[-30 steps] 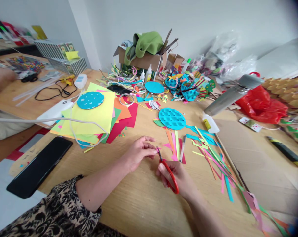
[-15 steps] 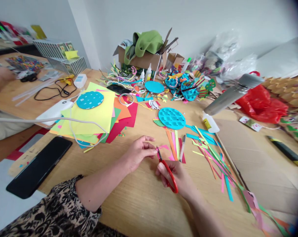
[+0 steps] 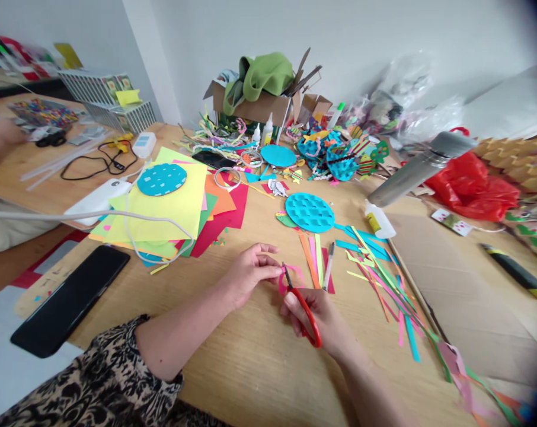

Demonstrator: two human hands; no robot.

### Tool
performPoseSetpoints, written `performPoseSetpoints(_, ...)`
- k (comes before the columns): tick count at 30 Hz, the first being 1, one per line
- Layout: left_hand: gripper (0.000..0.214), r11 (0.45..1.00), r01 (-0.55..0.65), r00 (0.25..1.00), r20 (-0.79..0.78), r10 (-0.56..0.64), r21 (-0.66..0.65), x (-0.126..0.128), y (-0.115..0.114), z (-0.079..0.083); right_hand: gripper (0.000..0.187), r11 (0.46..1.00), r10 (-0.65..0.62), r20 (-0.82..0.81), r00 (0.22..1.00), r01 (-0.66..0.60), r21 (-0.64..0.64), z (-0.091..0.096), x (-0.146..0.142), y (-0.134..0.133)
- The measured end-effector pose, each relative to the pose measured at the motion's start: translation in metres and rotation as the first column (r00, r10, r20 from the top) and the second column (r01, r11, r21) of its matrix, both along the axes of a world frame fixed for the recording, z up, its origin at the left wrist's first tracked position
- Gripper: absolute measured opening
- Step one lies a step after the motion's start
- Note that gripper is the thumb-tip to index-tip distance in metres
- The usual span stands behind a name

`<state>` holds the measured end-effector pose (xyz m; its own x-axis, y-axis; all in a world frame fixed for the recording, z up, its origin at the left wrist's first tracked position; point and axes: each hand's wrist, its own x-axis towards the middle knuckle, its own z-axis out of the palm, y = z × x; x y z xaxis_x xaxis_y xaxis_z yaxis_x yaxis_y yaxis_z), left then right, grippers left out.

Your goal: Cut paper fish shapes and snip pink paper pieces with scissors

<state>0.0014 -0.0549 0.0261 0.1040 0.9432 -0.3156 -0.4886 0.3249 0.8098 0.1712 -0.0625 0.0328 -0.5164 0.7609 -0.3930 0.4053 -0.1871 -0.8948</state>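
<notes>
My right hand (image 3: 310,314) is closed around red-handled scissors (image 3: 304,313), their blades pointing away from me. The blade tips meet a small pink piece of paper (image 3: 285,281) that my left hand (image 3: 253,276) pinches between thumb and fingers. The pink paper curls behind the blades and is partly hidden by them. Just beyond my hands lie orange, pink and yellow paper strips (image 3: 317,258) and a pen (image 3: 329,267) on a red scrap. Farther back is a round blue woven paper disc (image 3: 310,212) with a small green paper fish (image 3: 286,220) at its left edge.
Stacked colored paper (image 3: 162,207) and a black phone (image 3: 70,299) lie left, beside another person's arm (image 3: 24,255). Loose strips (image 3: 393,284), a glue bottle (image 3: 379,220), a steel flask (image 3: 419,169) and cardboard (image 3: 464,296) lie right. A craft pile (image 3: 339,154) stands behind.
The pink paper near the blades has shifted and now curls in a loop. Both hands stay almost in the same place, and the scissor blades look closer together.
</notes>
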Motion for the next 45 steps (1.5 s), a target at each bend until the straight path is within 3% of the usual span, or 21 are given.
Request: performPoseSetpoints(45, 0.046, 0.999, 0.039, 0.999, -0.02, -0.039, -0.001, -0.0017, 0.0014, -0.0038, 0.062, 1.0, 0.03, -0.026, 0.999, -0.03, 0.004, -0.0023, 0.002, 0.0011)
